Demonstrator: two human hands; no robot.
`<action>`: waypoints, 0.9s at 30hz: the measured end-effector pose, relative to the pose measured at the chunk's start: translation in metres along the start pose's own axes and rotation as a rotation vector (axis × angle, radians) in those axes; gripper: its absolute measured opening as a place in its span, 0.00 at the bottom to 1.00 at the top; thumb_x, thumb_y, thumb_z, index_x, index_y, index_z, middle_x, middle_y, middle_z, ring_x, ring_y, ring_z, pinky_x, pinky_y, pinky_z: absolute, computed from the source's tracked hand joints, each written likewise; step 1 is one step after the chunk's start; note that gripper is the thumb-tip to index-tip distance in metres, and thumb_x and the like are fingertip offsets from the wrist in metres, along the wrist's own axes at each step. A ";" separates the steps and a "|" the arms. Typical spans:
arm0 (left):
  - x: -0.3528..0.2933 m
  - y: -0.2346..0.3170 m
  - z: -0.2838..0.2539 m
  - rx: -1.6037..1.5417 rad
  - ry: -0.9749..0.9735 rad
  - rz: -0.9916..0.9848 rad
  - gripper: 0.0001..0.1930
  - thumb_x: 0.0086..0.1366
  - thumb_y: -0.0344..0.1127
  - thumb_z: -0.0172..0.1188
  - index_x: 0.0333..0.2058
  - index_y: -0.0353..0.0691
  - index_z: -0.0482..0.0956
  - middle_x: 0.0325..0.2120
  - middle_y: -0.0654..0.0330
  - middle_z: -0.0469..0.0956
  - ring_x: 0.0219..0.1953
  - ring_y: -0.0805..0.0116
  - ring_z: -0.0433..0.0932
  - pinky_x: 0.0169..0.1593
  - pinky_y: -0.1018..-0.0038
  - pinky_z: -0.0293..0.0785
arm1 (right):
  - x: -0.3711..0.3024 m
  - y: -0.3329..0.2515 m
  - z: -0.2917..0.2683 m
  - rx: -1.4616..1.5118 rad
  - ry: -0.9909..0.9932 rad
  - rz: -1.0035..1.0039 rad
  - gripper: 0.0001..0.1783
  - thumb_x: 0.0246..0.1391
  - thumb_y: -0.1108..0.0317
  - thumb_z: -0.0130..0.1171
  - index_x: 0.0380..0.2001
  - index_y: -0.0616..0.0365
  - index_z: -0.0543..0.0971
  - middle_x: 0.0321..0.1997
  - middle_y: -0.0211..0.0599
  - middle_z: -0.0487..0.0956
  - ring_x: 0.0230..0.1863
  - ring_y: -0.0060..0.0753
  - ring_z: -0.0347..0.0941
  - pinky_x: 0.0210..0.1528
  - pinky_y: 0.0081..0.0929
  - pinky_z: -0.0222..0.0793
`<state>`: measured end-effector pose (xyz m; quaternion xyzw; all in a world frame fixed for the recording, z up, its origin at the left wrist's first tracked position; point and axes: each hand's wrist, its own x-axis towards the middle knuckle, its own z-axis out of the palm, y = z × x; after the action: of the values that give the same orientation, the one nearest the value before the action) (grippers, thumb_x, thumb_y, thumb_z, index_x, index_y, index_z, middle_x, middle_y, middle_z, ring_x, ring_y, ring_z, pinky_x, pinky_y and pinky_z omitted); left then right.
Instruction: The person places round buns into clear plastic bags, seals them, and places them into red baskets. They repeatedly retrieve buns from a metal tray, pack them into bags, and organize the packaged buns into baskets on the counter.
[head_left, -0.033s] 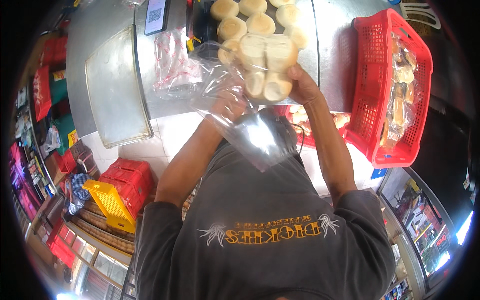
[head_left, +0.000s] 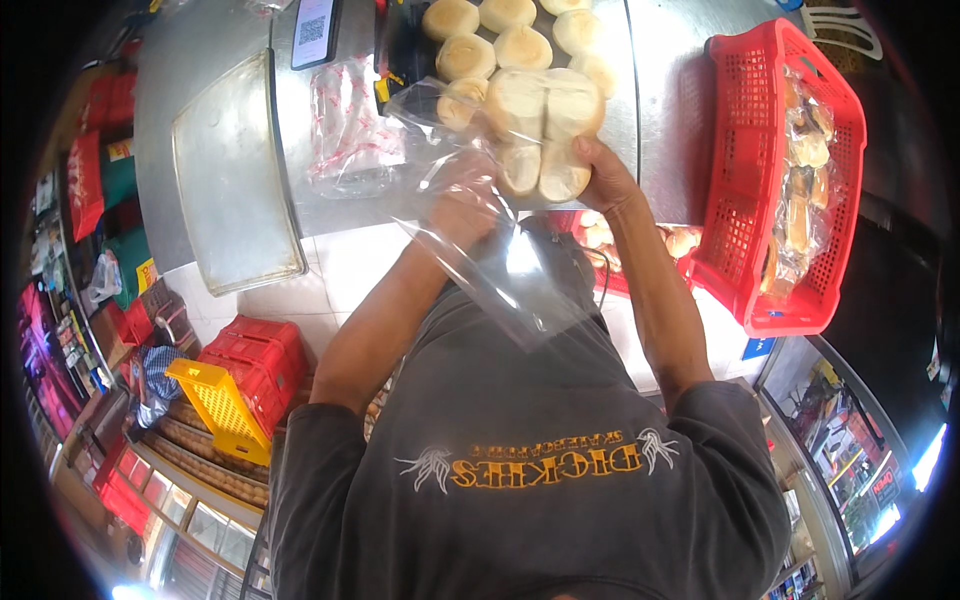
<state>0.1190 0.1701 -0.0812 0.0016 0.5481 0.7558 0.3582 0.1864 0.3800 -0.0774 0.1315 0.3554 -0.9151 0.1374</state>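
Note:
Above the near edge of the metal table, a cluster of pale buns [head_left: 545, 105] is held together, their light sides facing up. My right hand [head_left: 608, 178] is closed on its right side, with the thumb on top. At the cluster's left, my left hand [head_left: 465, 208] is closed on a clear plastic bag [head_left: 530, 300], which hangs down in front of my shirt. The bag partly covers the left fingers, so their exact grip is hard to see. Just beyond the cluster, several round browned buns [head_left: 523, 47] lie on a dark tray.
A red crate [head_left: 735, 180] with bagged bread stands at the right. Left of the buns lie clear wrappers with red marks [head_left: 355, 120], a phone [head_left: 313, 32] and a flat metal tray [head_left: 235, 170]. Below the table edge, another red crate holds bread [head_left: 683, 240].
The held buns have shifted slightly to the right and turned a little. The plastic bag has swung slightly to the right, with my left hand still on it.

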 end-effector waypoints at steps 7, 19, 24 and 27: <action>0.003 0.077 -0.008 0.628 0.125 0.296 0.21 0.76 0.46 0.56 0.56 0.35 0.81 0.44 0.59 0.84 0.45 0.71 0.80 0.49 0.73 0.77 | -0.013 0.019 -0.008 0.268 0.096 -0.104 0.51 0.52 0.43 0.72 0.70 0.61 0.63 0.65 0.46 0.74 0.63 0.44 0.76 0.64 0.45 0.74; -0.021 0.164 -0.062 1.116 -0.040 -0.006 0.16 0.58 0.25 0.61 0.46 0.36 0.78 0.25 0.67 0.71 0.24 0.80 0.73 0.26 0.77 0.76 | -0.027 -0.034 -0.005 0.176 -0.257 -0.152 0.59 0.45 0.43 0.74 0.72 0.66 0.59 0.70 0.50 0.69 0.69 0.46 0.69 0.70 0.44 0.67; -0.017 0.162 -0.041 0.922 -0.191 -0.139 0.17 0.58 0.26 0.63 0.47 0.36 0.76 0.28 0.68 0.73 0.27 0.80 0.74 0.30 0.78 0.76 | -0.024 -0.044 0.069 -0.273 -0.145 -0.071 0.69 0.33 0.49 0.78 0.75 0.66 0.53 0.73 0.52 0.65 0.74 0.46 0.62 0.76 0.40 0.53; -0.016 0.152 -0.040 0.896 -0.267 -0.074 0.16 0.60 0.27 0.65 0.48 0.37 0.76 0.30 0.67 0.73 0.30 0.81 0.73 0.36 0.79 0.75 | -0.008 -0.031 0.067 -0.423 -0.235 -0.066 0.73 0.32 0.50 0.78 0.77 0.65 0.49 0.75 0.50 0.63 0.77 0.44 0.57 0.78 0.37 0.46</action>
<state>0.0332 0.1065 0.0350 0.2337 0.7693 0.4245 0.4164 0.1730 0.3576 -0.0079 -0.0194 0.5247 -0.8334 0.1724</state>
